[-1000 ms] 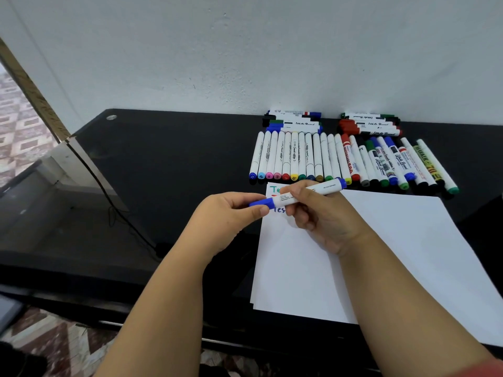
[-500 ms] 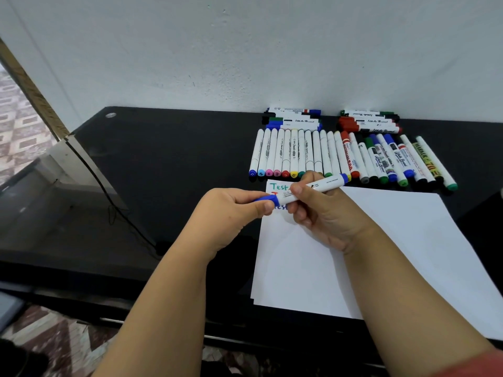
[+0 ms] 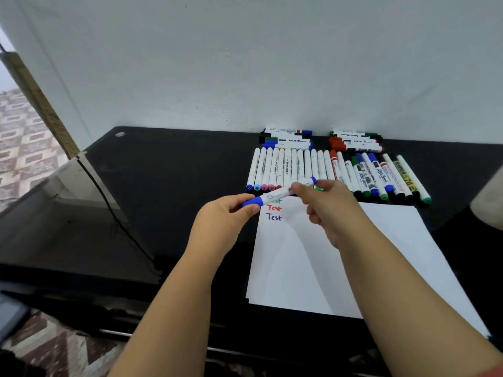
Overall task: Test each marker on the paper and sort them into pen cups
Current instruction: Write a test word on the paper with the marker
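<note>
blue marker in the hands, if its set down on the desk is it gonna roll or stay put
The blue marker looks round and smooth, so it would probably roll on the glossy black desk. It seems stiff: held only at its ends by the left hand and right hand, it stays straight. Likely light, since fingertips carry it.

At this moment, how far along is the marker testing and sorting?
Early. Done: three "Test" words on the paper, green, red, blue. In hand: the blue marker, left hand pinching its cap, right hand holding the barrel. Left: the row of markers and both stacks behind it; no pen cups visible.
</note>
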Demonstrator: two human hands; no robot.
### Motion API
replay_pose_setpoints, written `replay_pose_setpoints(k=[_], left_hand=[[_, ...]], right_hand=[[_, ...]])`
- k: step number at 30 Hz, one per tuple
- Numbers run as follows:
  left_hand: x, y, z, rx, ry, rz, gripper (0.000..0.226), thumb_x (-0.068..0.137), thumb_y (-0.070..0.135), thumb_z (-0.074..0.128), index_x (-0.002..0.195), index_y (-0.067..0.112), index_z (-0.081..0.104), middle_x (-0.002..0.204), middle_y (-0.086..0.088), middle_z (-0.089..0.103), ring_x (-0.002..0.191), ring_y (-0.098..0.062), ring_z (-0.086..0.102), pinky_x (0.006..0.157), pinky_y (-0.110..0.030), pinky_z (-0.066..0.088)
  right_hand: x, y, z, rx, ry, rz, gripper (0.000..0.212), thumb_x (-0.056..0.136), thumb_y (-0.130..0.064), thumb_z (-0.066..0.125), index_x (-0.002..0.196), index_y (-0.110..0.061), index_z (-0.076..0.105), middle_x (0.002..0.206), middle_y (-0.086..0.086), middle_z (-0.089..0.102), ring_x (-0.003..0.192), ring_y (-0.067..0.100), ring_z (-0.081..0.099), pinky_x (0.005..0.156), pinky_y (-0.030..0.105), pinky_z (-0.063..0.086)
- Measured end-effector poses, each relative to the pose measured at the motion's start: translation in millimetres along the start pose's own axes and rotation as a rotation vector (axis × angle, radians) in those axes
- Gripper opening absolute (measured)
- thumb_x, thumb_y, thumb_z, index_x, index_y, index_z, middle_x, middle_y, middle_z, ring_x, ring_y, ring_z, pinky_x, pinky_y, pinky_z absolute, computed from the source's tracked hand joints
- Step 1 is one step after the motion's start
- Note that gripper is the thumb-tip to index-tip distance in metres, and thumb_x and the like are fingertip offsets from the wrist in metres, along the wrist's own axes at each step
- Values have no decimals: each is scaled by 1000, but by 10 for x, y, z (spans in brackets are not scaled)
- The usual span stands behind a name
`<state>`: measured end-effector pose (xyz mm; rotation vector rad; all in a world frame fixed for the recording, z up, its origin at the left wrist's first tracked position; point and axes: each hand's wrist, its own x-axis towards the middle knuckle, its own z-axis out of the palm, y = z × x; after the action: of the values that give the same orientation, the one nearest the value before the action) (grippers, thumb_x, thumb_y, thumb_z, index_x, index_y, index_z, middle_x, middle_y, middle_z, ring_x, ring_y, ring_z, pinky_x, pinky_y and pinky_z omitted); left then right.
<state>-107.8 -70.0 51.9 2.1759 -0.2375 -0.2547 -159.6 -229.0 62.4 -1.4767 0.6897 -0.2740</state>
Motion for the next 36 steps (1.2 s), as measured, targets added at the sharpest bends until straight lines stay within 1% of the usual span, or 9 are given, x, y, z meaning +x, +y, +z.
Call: replay_pose_setpoints(k=[2,6,10,12,15,19,26,31,36], left_hand=[[-61,67,15,0,-15,17,30,89,39,59,119,37,61,77,15,60,60,-6,49,50,-18,39],[-127,226,102,-65,-58,72,27,88,37,61,115,33,65,89,13,64,69,-5,54,53,-16,39],[-150,462,250,-61,-172,152,24,88,37,62,111,33,66,88,15,63,71,-5,54,52,-15,41],[-118,679,407,-137,-239,172,22,86,37,64,109,35,66,86,20,60,73,-2,52,57,-13,42],[-84,943,638,-179,-354,253,33,85,41,65,117,38,60,97,26,61,86,6,53,64,-10,36],[-2,1105,1043,-72,-458,354,53,84,49,62,134,36,49,135,14,51,119,-5,48,91,-21,34],[170,1101,1720,204,-503,437,61,86,49,59,141,32,40,149,8,34,133,-14,36,92,-23,39],[235,891,1921,369,-512,500,70,88,51,54,148,27,27,154,11,24,139,-8,23,113,-28,22],[265,848,1978,469,-490,538,71,90,54,48,149,26,20,155,13,17,142,-7,14,115,-29,14]], right_hand=[[-92,-11,-125,-271,80,-182,58,83,-24,72,129,-26,38,100,-1,47,72,6,46,67,23,38],[-197,1,-330,-903,105,-597,47,88,-23,66,132,-27,52,137,2,28,114,15,43,83,20,34],[-199,-39,-607,-1138,145,-782,23,89,-14,62,111,-8,66,129,13,47,106,33,52,76,39,49],[-205,-99,-850,-1206,160,-793,20,92,-12,56,109,-6,65,114,12,54,100,31,52,72,37,46],[-195,-182,-1206,-1212,295,-742,22,96,-15,49,113,-7,59,110,8,54,94,24,50,70,24,32],[-208,-326,-1667,-949,475,-555,21,97,-16,45,116,-10,52,112,5,49,91,23,55,75,33,43],[-136,-564,-2336,-627,660,-447,19,95,-20,50,113,-13,53,113,-1,47,96,19,56,87,32,46],[35,-592,-2613,-731,678,-305,18,97,-22,46,109,-10,53,106,1,43,84,17,51,72,29,41],[239,-550,-2716,-843,629,-152,11,96,-23,48,93,-12,48,99,11,56,73,16,52,51,24,32]])
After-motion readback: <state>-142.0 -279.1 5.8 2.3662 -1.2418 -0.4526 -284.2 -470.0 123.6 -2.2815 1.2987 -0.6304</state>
